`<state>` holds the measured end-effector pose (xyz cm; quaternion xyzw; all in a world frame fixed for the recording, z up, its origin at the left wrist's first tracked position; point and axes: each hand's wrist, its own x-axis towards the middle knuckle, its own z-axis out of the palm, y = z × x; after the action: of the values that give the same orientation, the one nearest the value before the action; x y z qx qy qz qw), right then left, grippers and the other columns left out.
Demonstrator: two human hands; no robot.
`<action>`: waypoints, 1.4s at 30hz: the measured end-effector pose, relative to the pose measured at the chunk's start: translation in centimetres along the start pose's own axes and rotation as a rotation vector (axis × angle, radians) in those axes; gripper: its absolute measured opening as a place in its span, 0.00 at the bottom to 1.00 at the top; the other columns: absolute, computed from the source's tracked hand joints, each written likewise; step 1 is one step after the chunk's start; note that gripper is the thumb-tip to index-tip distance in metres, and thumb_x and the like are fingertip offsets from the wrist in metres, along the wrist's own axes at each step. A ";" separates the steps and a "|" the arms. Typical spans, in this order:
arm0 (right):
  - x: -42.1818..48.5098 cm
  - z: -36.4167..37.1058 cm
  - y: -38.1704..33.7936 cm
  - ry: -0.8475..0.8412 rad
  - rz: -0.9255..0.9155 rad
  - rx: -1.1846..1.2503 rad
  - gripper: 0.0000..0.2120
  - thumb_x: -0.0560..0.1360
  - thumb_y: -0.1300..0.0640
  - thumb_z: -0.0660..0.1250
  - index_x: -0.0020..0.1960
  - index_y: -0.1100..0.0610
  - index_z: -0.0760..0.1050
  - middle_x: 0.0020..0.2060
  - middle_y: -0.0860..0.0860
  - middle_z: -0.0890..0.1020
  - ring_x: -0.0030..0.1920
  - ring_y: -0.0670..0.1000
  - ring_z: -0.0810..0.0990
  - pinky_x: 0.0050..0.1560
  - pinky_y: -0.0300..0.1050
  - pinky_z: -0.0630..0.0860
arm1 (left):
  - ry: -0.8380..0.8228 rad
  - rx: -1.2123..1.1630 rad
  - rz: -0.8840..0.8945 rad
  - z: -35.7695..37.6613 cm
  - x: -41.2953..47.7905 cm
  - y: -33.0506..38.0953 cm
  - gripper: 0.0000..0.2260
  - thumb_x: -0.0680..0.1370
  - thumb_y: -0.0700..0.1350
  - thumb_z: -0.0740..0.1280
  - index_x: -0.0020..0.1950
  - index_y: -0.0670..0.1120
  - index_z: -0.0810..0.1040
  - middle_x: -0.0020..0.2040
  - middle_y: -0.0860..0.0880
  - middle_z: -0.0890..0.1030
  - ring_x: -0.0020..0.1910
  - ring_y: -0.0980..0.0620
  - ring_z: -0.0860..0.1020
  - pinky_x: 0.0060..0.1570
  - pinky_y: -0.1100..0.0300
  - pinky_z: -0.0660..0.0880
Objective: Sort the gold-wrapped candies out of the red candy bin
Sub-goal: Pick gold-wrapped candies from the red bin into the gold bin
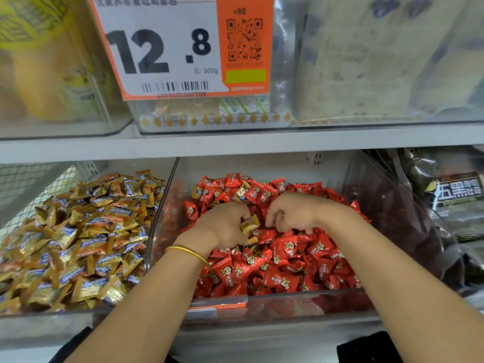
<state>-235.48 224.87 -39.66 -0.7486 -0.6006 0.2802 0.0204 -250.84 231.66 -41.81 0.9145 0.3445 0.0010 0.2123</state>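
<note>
Over the middle of the red candy bin [277, 310], your left hand [222, 227] clutches gold-wrapped candies [250, 226] while your right hand [296, 213] curls its fingers into the red candies [282, 271], its hold unclear.

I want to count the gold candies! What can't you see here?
Head view:
- Gold-wrapped candies in the left hand: fingers hide their number.
- Right hand: curled fingers hide whether it holds anything.
- Red candy bin lower layers: covered by red candies.
- Price tag top line: blurred, cut off.
</note>
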 end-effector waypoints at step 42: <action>3.1 2.8 -1.9 0.278 -0.170 0.196 0.08 0.72 0.57 0.70 0.39 0.54 0.72 0.37 0.48 0.74 0.38 0.49 0.73 0.37 0.41 0.69 | 0.461 -1.308 -0.474 -3.1 -1.1 1.6 0.11 0.79 0.38 0.56 0.60 0.44 0.71 0.41 0.48 0.70 0.33 0.53 0.69 0.25 0.63 0.66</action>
<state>-238.02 227.38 -42.58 -0.7211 -0.6230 0.2282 0.1996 -251.16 231.05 -38.25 0.4782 0.4979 0.3530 0.6316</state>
